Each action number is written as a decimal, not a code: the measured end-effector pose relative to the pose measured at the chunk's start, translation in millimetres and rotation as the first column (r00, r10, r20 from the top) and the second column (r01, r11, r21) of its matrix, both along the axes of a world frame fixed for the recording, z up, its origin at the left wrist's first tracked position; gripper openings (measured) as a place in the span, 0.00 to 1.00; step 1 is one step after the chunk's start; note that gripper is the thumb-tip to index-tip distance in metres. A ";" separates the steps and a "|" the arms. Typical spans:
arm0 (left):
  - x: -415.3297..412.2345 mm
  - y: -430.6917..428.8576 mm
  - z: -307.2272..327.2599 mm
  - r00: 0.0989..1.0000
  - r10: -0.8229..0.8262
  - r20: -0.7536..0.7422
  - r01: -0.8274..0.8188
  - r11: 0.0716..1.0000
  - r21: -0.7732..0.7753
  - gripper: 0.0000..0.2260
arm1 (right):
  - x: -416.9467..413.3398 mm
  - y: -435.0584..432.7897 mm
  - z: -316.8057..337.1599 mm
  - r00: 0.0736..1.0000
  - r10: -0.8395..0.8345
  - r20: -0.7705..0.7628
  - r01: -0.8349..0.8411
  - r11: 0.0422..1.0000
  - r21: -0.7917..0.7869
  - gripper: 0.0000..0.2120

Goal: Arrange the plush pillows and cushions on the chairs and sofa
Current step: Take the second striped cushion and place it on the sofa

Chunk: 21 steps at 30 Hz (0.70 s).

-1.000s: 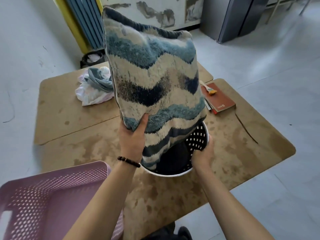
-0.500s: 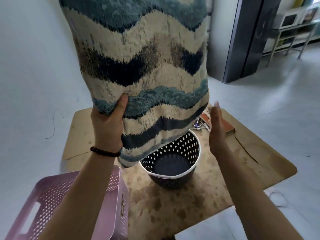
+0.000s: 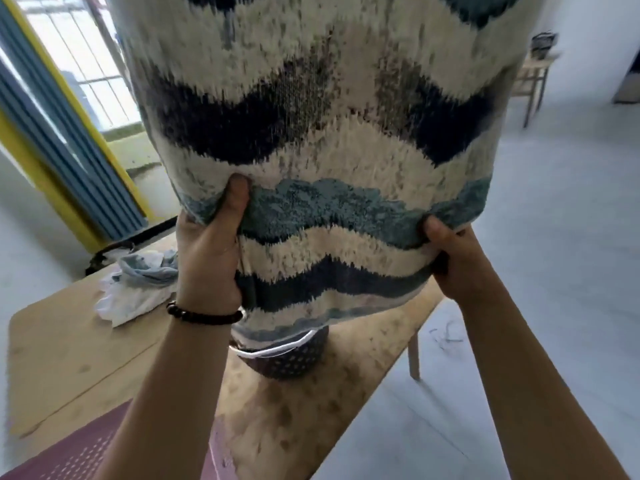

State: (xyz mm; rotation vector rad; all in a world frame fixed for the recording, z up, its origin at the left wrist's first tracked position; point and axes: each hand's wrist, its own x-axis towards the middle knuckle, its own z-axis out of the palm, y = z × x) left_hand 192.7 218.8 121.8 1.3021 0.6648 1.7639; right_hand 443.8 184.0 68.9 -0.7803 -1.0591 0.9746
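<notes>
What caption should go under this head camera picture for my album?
Left hand and right hand hold a wavy striped pillow up over a basket on the table.

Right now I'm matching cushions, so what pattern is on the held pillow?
The pillow has wavy cream, navy and teal bands; the head view shows it best.

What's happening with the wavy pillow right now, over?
Left hand and right hand both grip the pillow. Pillow held above the dotted basket. Pillow blocks most of the view.
</notes>
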 end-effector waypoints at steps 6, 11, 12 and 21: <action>52.1 -21.1 -49.3 0.950 -0.307 0.061 0.312 0.937 -0.156 0.20 | 11.5 -140.0 -23.1 0.942 -0.335 -0.010 0.332 0.938 -0.104 0.31; 135.3 -87.6 -99.8 0.712 -0.680 0.176 0.688 0.625 -0.369 0.32 | 21.4 -263.6 -55.6 0.631 -0.776 0.008 0.760 0.616 -0.207 0.13; 154.1 -107.8 -105.7 0.669 -0.725 0.162 0.716 0.570 -0.403 0.33 | 26.1 -292.4 -61.9 0.545 -0.838 0.009 0.817 0.529 -0.232 0.15; 324.0 -301.6 -136.9 0.345 -0.929 -0.137 0.814 0.368 -0.449 0.14 | 93.3 -521.3 -120.0 0.167 -0.986 -0.009 0.907 0.157 -0.391 0.23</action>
